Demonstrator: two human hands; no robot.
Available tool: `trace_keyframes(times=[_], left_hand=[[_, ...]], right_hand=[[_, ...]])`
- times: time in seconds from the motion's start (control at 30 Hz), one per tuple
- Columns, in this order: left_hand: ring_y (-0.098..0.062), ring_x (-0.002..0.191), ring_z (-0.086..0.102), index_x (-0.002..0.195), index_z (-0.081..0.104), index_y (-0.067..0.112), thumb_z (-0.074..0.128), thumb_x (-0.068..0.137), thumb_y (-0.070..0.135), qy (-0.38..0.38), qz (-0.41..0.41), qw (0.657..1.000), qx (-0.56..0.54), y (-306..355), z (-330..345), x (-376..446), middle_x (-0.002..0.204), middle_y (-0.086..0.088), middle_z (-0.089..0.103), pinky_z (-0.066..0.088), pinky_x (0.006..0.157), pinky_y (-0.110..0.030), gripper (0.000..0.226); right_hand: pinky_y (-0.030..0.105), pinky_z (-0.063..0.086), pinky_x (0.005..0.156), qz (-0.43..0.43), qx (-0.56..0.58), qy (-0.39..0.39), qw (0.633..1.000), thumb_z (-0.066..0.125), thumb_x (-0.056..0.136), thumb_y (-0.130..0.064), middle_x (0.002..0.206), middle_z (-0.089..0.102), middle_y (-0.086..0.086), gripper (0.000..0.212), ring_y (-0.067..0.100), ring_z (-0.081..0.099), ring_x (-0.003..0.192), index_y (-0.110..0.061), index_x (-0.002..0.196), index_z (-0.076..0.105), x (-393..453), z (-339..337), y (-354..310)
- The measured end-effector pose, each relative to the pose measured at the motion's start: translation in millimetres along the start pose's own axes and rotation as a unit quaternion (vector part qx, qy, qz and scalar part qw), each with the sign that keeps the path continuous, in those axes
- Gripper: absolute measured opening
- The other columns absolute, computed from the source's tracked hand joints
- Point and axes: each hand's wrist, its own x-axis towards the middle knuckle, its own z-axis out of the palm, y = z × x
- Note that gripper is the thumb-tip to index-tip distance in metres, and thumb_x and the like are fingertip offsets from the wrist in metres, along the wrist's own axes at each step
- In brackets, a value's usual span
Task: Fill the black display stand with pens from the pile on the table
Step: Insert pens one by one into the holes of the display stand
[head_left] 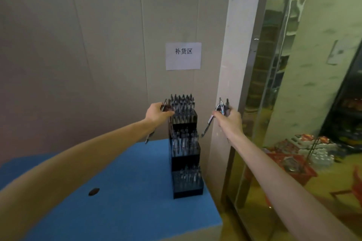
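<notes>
A black stepped display stand (186, 160) stands on the blue table (125, 191) against the wall, with several pens upright in each of its three tiers. My left hand (157, 112) grips a pen or two (164, 105) just left of the top tier, one end hanging down below the wrist. My right hand (228, 117) holds a small bunch of pens (222, 106) to the right of the stand, level with the top tier, tips pointing up and one slanting down-left. No pen pile shows on the table.
A small dark oval object (94, 191) lies on the table's front. A paper sign (183, 56) hangs on the wall above the stand. At right a white pillar (233, 64) and a reflective glass door (284, 84) border the table's edge.
</notes>
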Motion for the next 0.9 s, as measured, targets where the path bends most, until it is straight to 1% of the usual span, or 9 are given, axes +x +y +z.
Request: trace_keyframes(times=[0.07, 0.17, 0.37, 0.5, 0.63, 0.7, 0.77, 0.83, 0.9], left_hand=[[-0.014, 0.066, 0.059, 0.097, 0.067, 0.015, 0.080, 0.086, 0.024, 0.014, 0.009, 1.000, 0.003, 4.7, 11.4, 6.0, 0.076, 0.002, 0.066, 0.049, 0.064, -0.028, 0.019], [-0.013, 0.073, 0.062, 0.099, 0.067, 0.014, 0.081, 0.085, 0.027, 0.033, 0.028, 0.999, 0.010, 9.9, 22.0, 14.0, 0.084, 0.000, 0.068, 0.048, 0.065, -0.023, 0.023], [-0.011, 0.063, 0.055, 0.091, 0.065, 0.006, 0.078, 0.087, 0.031, 0.013, 0.074, 0.996, 0.046, 2.7, 39.7, 24.0, 0.074, 0.001, 0.062, 0.045, 0.061, -0.022, 0.029], [-0.007, 0.063, 0.055, 0.092, 0.062, 0.014, 0.077, 0.088, 0.029, 0.008, 0.117, 0.990, 0.079, -12.0, 47.2, 33.5, 0.074, 0.006, 0.062, 0.047, 0.065, -0.023, 0.021], [-0.007, 0.077, 0.065, 0.107, 0.063, 0.019, 0.075, 0.090, 0.027, 0.010, 0.146, 0.982, 0.121, -15.9, 44.3, 43.7, 0.087, 0.006, 0.069, 0.050, 0.069, -0.020, 0.023], [-0.004, 0.073, 0.062, 0.102, 0.063, 0.019, 0.073, 0.091, 0.028, 0.004, 0.149, 0.977, 0.152, -16.0, 44.4, 47.9, 0.083, 0.007, 0.066, 0.044, 0.064, -0.016, 0.018], [-0.003, 0.066, 0.056, 0.094, 0.061, 0.019, 0.072, 0.092, 0.028, -0.006, 0.145, 0.974, 0.176, -19.6, 46.3, 51.0, 0.077, 0.008, 0.063, 0.038, 0.058, -0.013, 0.015], [-0.007, 0.064, 0.057, 0.087, 0.062, 0.018, 0.072, 0.092, 0.031, -0.020, 0.153, 0.967, 0.201, -25.7, 50.9, 52.1, 0.075, 0.005, 0.064, 0.040, 0.058, -0.018, 0.017], [-0.010, 0.064, 0.060, 0.084, 0.066, 0.019, 0.073, 0.090, 0.035, -0.030, 0.166, 0.958, 0.233, -32.9, 56.0, 54.0, 0.074, 0.006, 0.067, 0.041, 0.058, -0.022, 0.019]], right_hand=[[0.019, 0.041, 0.064, -0.022, -0.012, -0.011, 1.000, 0.072, 0.092, -0.017, 0.088, 0.065, -0.008, 0.015, 0.006, 0.061, 0.078, -0.015, 0.103, 0.061, 12.1, -8.0, 4.5], [0.013, 0.038, 0.064, -0.042, -0.018, -0.012, 0.999, 0.068, 0.096, -0.019, 0.090, 0.064, -0.009, 0.014, -0.002, 0.059, 0.080, -0.012, 0.107, 0.062, 27.6, -9.6, 14.5], [0.014, 0.042, 0.068, -0.066, -0.004, 0.027, 0.997, 0.067, 0.097, -0.030, 0.090, 0.070, -0.006, 0.025, 0.003, 0.065, 0.083, -0.008, 0.109, 0.066, 51.2, 1.7, 32.1], [0.014, 0.042, 0.068, -0.073, -0.022, 0.040, 0.996, 0.067, 0.097, -0.032, 0.088, 0.065, -0.014, 0.026, -0.001, 0.062, 0.080, -0.011, 0.111, 0.065, 71.0, 15.0, 34.0], [0.014, 0.049, 0.067, -0.099, -0.068, -0.002, 0.993, 0.065, 0.099, -0.028, 0.093, 0.064, -0.009, 0.018, 0.002, 0.060, 0.077, -0.015, 0.110, 0.061, 85.6, 29.7, 32.7], [0.012, 0.045, 0.059, -0.115, -0.087, -0.037, 0.989, 0.064, 0.100, -0.024, 0.087, 0.063, -0.006, 0.014, 0.007, 0.057, 0.070, -0.014, 0.107, 0.059, 91.4, 37.1, 37.1], [0.010, 0.043, 0.051, -0.135, -0.114, -0.079, 0.981, 0.064, 0.100, -0.023, 0.081, 0.060, -0.007, 0.013, 0.004, 0.051, 0.061, -0.012, 0.104, 0.059, 96.7, 44.5, 47.3], [0.012, 0.042, 0.049, -0.168, -0.155, -0.114, 0.967, 0.065, 0.099, -0.028, 0.076, 0.058, -0.011, 0.012, 0.001, 0.050, 0.054, -0.018, 0.101, 0.059, 100.8, 52.0, 58.7], [0.019, 0.047, 0.052, -0.194, -0.185, -0.142, 0.953, 0.066, 0.098, -0.035, 0.076, 0.061, -0.013, 0.013, 0.002, 0.056, 0.058, -0.024, 0.099, 0.059, 106.4, 60.2, 72.4]])
